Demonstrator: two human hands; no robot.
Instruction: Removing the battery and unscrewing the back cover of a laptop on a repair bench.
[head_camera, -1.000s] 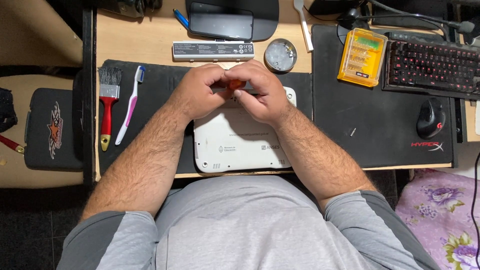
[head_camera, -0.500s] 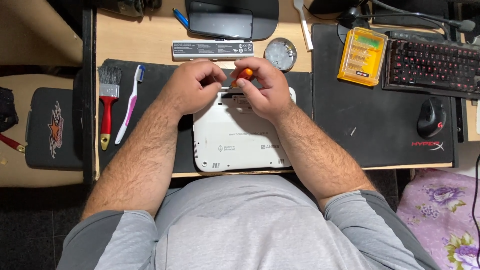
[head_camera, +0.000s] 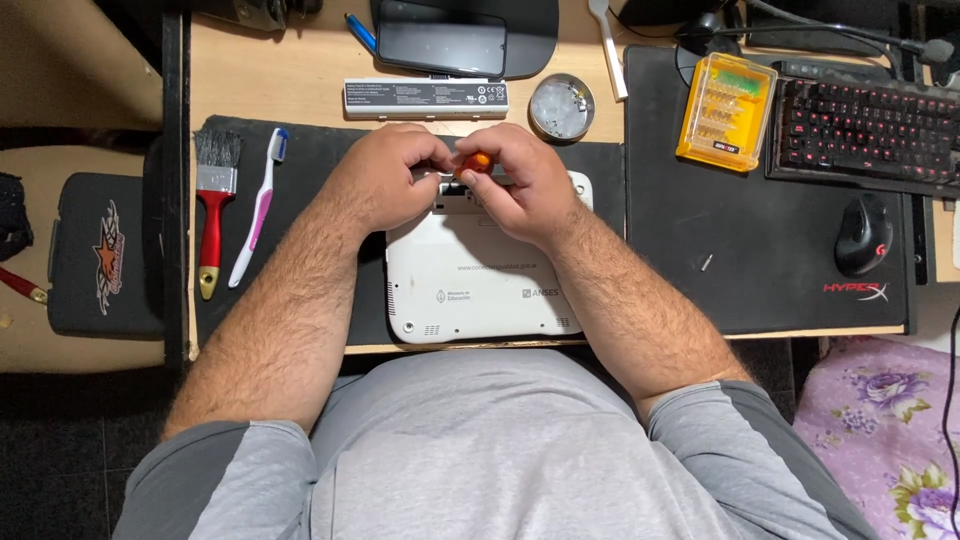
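A white laptop (head_camera: 480, 280) lies bottom side up on a black desk mat (head_camera: 760, 250). Both hands meet over its far edge. My right hand (head_camera: 525, 185) grips a small screwdriver with an orange handle (head_camera: 474, 162), held upright at the laptop's far edge. My left hand (head_camera: 385, 180) rests curled on the same edge, fingertips pinched close to the screwdriver's tip. What the left fingers pinch is hidden.
Left on the mat lie a red-handled brush (head_camera: 213, 200) and a toothbrush (head_camera: 258, 205). Behind the hands sit a long battery pack (head_camera: 425, 98), a round metal tin (head_camera: 561, 107) and a phone (head_camera: 441, 42). Right: yellow bit case (head_camera: 726, 110), keyboard (head_camera: 865, 130), mouse (head_camera: 862, 233), loose screw (head_camera: 706, 262).
Both hands have shifted a little away from me toward the laptop's far edge, and the orange screwdriver handle, once mostly covered, now shows between the fingers.
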